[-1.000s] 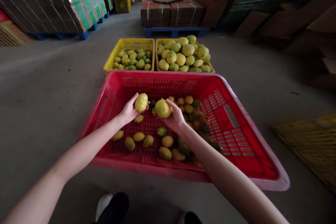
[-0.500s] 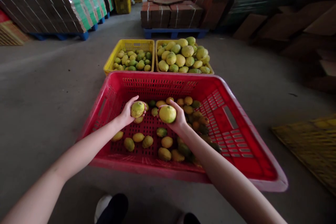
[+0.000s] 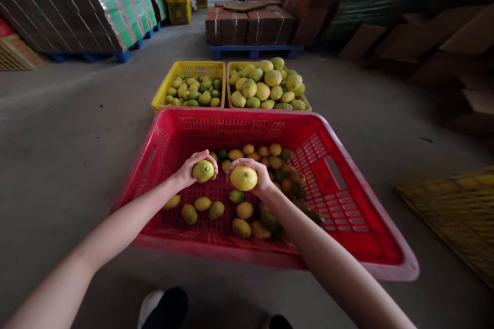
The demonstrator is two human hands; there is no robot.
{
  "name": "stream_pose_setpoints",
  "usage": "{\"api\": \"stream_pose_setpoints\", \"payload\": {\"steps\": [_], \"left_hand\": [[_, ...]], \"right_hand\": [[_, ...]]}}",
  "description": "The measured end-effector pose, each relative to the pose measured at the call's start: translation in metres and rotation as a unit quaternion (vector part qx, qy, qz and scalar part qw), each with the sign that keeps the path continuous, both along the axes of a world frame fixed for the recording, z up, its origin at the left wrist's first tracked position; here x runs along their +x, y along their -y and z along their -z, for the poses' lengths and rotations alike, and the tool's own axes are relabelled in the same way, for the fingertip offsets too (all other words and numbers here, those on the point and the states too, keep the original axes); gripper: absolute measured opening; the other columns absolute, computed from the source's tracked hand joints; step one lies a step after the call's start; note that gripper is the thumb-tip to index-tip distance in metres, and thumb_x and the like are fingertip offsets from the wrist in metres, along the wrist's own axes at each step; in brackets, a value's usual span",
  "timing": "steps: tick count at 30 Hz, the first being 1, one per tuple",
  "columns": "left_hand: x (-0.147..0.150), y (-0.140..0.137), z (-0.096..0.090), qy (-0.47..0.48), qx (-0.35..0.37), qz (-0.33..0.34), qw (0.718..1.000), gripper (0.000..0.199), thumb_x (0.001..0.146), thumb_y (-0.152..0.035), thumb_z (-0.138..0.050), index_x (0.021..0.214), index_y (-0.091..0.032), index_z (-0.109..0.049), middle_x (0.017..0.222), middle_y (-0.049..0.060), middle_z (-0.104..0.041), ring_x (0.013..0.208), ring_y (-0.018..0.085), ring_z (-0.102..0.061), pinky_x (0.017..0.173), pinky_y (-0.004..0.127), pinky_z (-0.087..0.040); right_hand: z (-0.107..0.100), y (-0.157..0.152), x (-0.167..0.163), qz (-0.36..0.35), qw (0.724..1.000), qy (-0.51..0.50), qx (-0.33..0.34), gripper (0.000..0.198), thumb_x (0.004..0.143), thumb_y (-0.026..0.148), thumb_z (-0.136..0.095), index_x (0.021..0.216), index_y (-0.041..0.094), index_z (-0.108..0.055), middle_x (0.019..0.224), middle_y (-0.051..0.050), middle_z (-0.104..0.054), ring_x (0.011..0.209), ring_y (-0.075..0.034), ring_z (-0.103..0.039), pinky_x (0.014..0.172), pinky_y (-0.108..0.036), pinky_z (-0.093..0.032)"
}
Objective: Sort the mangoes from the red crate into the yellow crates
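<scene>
My left hand [image 3: 190,168] is closed round a greenish-yellow lemon [image 3: 203,171], its stem end facing up toward me. In my right hand [image 3: 262,177] rests a larger, yellower lemon [image 3: 243,178], with the fingers curled behind it. Both hands are held over a big red plastic crate [image 3: 247,119], a short gap between them. Loose lemons lie on the crate's slotted bottom, such as a yellow lemon [image 3: 244,210] below my right hand and a dull lemon [image 3: 189,214] below my left. My right forearm covers part of the pile at the right.
Beyond the red crate stand a yellow crate [image 3: 164,86] of small green and yellow lemons and another yellow crate [image 3: 307,106] heaped with larger ones. Strapped cardboard [image 3: 227,25] sits on a blue pallet [image 3: 250,52]. At the right lies a yellow slatted panel [image 3: 443,205].
Both lemons have turned in my hands, so their stem ends now show more toward me. My hands have dropped slightly, and the right one has rolled over its lemon.
</scene>
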State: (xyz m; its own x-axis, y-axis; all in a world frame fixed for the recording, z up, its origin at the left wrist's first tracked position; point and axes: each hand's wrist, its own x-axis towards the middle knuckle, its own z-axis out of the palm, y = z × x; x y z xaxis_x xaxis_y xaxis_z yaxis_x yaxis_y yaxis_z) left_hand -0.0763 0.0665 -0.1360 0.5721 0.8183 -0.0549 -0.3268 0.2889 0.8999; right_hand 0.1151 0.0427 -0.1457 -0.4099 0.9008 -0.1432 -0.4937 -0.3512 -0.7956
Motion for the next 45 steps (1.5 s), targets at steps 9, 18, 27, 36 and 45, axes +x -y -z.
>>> {"api": "stream_pose_setpoints", "payload": {"steps": [9, 18, 27, 36, 45], "left_hand": [[0.004, -0.001, 0.0, 0.041, -0.236, -0.078, 0.968, 0.057, 0.089, -0.048, -0.033, 0.074, -0.009, -0.071, 0.063, 0.011, -0.068, 0.048, 0.017, -0.063, 0.044, 0.027, -0.052], [0.001, -0.002, 0.0, 0.115, -0.305, -0.137, 0.935, 0.048, 0.083, -0.024, -0.041, 0.127, -0.017, -0.059, 0.086, 0.008, -0.073, 0.056, 0.014, -0.066, 0.046, 0.019, -0.053], [0.005, 0.001, -0.003, 0.178, -0.327, -0.221, 0.902, 0.046, 0.081, -0.021, -0.043, 0.123, -0.014, -0.061, 0.083, 0.009, -0.072, 0.082, 0.021, -0.071, 0.07, 0.032, -0.059], [0.001, -0.004, 0.0, 0.212, -0.329, -0.251, 0.885, 0.032, 0.079, -0.021, -0.045, 0.101, -0.014, -0.067, 0.084, 0.008, -0.073, 0.084, 0.02, -0.071, 0.076, 0.032, -0.058], [0.001, -0.005, -0.001, 0.206, -0.325, -0.252, 0.888, 0.038, 0.08, -0.021, -0.045, 0.111, -0.015, -0.066, 0.083, 0.007, -0.073, 0.078, 0.018, -0.071, 0.074, 0.031, -0.058]], "right_hand": [[0.004, -0.004, 0.001, 0.07, 0.989, -0.072, -0.112, 0.033, 0.079, 0.036, -0.048, 0.077, 0.012, -0.069, 0.067, -0.01, -0.071, 0.056, -0.021, -0.065, 0.05, -0.032, -0.054], [0.003, -0.006, 0.003, 0.165, 0.957, -0.144, -0.19, 0.036, 0.081, 0.039, -0.042, 0.096, 0.014, -0.064, 0.071, -0.01, -0.071, 0.052, -0.019, -0.062, 0.039, -0.027, -0.049], [-0.004, -0.007, 0.006, 0.281, 0.916, -0.204, -0.2, 0.025, 0.075, 0.03, -0.047, 0.087, 0.016, -0.064, 0.076, -0.009, -0.073, 0.07, -0.021, -0.068, 0.062, -0.033, -0.059], [0.004, -0.007, 0.005, 0.267, 0.922, -0.192, -0.203, 0.028, 0.073, 0.031, -0.05, 0.091, 0.016, -0.066, 0.082, -0.009, -0.074, 0.068, -0.022, -0.068, 0.065, -0.039, -0.059], [0.009, -0.009, 0.008, 0.273, 0.924, -0.183, -0.198, 0.025, 0.074, 0.033, -0.051, 0.088, 0.018, -0.065, 0.078, -0.007, -0.074, 0.065, -0.021, -0.068, 0.058, -0.034, -0.058]]}}
